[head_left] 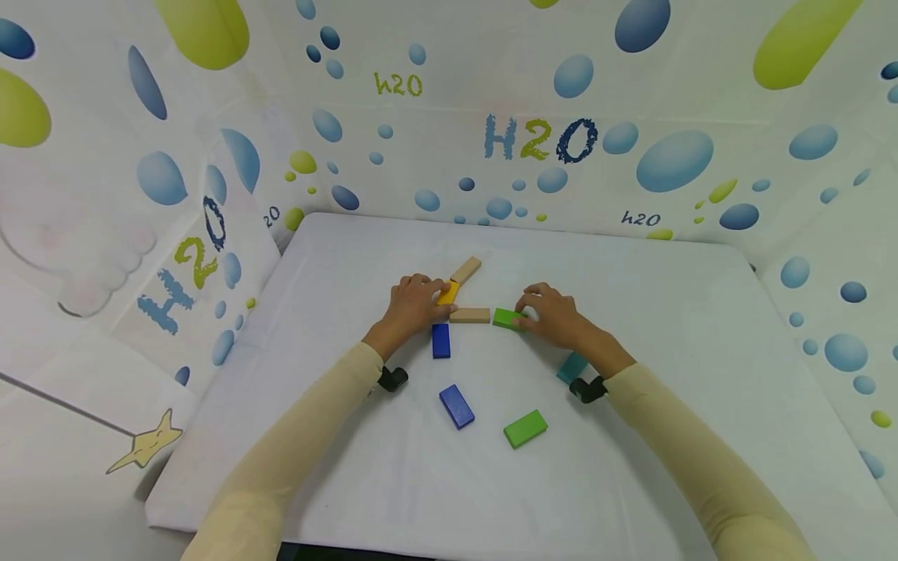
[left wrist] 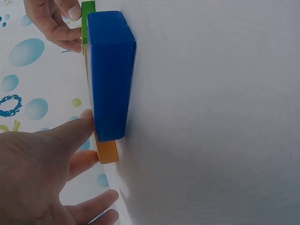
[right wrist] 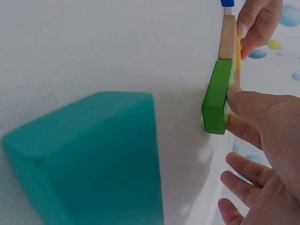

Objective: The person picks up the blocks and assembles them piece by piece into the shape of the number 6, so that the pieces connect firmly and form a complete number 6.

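My left hand [head_left: 414, 306] pinches a yellow block [head_left: 449, 293] between thumb and index finger. From that block's far end a plain wooden block [head_left: 466, 269] slants away. Another wooden block [head_left: 470, 315] lies crosswise by the left thumb. At its right end, a small gap away in the head view, is a green block [head_left: 507, 319]; my right hand [head_left: 554, 315] holds its right end with thumb and index finger, the other fingers spread in the right wrist view. Just below the left hand lies a dark blue block [head_left: 440, 341], large in the left wrist view [left wrist: 110, 79].
Nearer me lie a second blue block [head_left: 457, 407] and a second green block [head_left: 525, 428]. A teal block [head_left: 571, 368] sits under the right wrist, partly hidden. The white-covered table [head_left: 351, 483] meets a patterned curtain [head_left: 449, 140] behind.
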